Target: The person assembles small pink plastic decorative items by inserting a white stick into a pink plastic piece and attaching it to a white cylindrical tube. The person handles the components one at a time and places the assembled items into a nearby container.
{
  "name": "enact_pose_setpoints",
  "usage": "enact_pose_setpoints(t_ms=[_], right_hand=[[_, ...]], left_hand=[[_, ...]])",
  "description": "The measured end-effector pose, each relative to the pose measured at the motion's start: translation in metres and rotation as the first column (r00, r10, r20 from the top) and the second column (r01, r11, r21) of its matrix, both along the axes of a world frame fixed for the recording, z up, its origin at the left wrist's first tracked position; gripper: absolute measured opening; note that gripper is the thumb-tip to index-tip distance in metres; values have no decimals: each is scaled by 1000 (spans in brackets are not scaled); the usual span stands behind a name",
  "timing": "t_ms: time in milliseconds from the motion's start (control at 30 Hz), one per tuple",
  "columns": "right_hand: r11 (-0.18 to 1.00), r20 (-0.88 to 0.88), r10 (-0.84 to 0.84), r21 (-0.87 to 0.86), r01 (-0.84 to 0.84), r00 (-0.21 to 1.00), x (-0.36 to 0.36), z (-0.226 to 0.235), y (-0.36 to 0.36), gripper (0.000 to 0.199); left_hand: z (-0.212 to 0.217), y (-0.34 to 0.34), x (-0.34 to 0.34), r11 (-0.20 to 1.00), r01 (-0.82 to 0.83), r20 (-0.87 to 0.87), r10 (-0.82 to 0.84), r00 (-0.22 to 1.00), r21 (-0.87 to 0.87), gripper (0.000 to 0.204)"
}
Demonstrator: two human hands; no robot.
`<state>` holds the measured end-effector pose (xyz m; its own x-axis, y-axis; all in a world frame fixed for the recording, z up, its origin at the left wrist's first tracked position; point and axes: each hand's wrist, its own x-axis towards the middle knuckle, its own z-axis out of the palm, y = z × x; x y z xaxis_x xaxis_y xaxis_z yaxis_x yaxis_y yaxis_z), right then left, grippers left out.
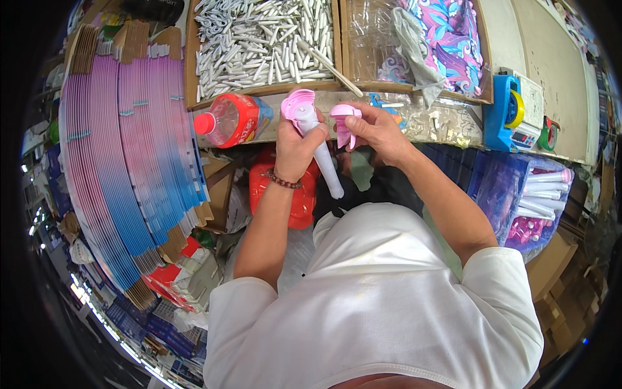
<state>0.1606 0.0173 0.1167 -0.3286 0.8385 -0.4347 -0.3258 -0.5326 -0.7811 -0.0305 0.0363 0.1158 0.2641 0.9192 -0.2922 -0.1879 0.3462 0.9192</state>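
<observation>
White tube and pink piece, one to each hand

Clasped in left hand, curled closed just below the flared pink head: white tube, tilted, lower end past the counter's front edge. Pinched between thumb and fingers of right hand: pink piece, just beside the pink head, apart from it. Placed left: clear bottle, red-capped, red-labelled. Set behind: wooden tray of white sticks; alongside, second tray of purple-and-blue pieces.
</observation>
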Motion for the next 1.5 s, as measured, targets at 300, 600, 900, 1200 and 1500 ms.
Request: enact_pose_setpoints(t_ms=[300, 600, 900, 1200, 1500], right_hand=[[989, -36, 116, -91, -118, 993, 3, -2, -1, 44], [980, -161, 36, -187, -66, 986, 4, 4, 0, 46], [982, -412, -53, -188, -28, 910, 13, -2, 0, 52], [989, -440, -55, -147, -12, 896, 16, -4, -2, 58], [994, -493, -44, -111, -13, 869, 18, -2, -4, 68]], left_hand=[[0, -1, 11, 993, 23, -213, 2, 977, 113, 58], [11, -2, 14, 997, -64, -164, 71, 984, 49, 54], [1, -7, 2, 995, -100, -129, 101, 987, 14, 36], [5, -10, 7, 994, -112, -89, 111, 990, -12, 27], [7, -10, 9, 996, -94, -58, 93, 994, -10, 18]])
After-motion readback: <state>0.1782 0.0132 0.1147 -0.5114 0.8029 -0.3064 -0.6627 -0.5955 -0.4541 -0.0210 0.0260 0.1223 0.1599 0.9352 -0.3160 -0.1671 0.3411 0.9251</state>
